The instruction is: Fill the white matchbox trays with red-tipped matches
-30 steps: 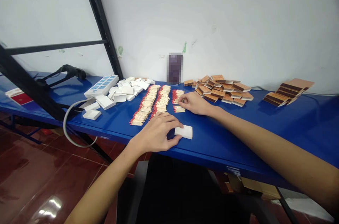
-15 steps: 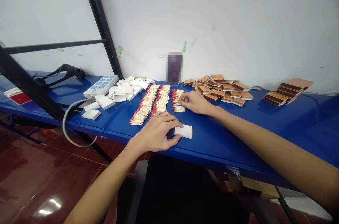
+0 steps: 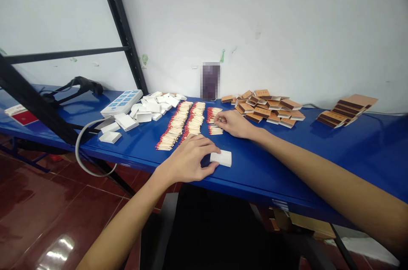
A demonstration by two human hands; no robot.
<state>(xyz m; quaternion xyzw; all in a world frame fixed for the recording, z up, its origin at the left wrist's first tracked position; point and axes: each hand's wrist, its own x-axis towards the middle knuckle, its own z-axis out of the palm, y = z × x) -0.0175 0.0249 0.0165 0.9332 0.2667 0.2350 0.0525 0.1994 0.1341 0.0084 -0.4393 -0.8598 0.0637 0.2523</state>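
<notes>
Near the table's front edge, my left hand (image 3: 193,158) grips a white matchbox tray (image 3: 224,158) between thumb and fingers. Beyond it, my right hand (image 3: 234,123) is closed in a pinch over a short row of red-tipped matches (image 3: 215,131); the fingers hide whatever is between them. Two longer rows of matches lie to the left, the outer row (image 3: 175,127) and the inner row (image 3: 194,121), the latter partly behind my left hand. The blue table (image 3: 274,163) carries all of these.
White matchbox trays (image 3: 151,106) are heaped at the back left, beside a white power strip (image 3: 123,102) with a grey cable. Brown matchbox sleeves (image 3: 267,106) form a pile at the back right, with more sleeves (image 3: 347,110) farther right. A black metal frame (image 3: 119,19) rises at left.
My right hand has shifted very slightly left over the short match row. My left hand and the white tray stay where they were.
</notes>
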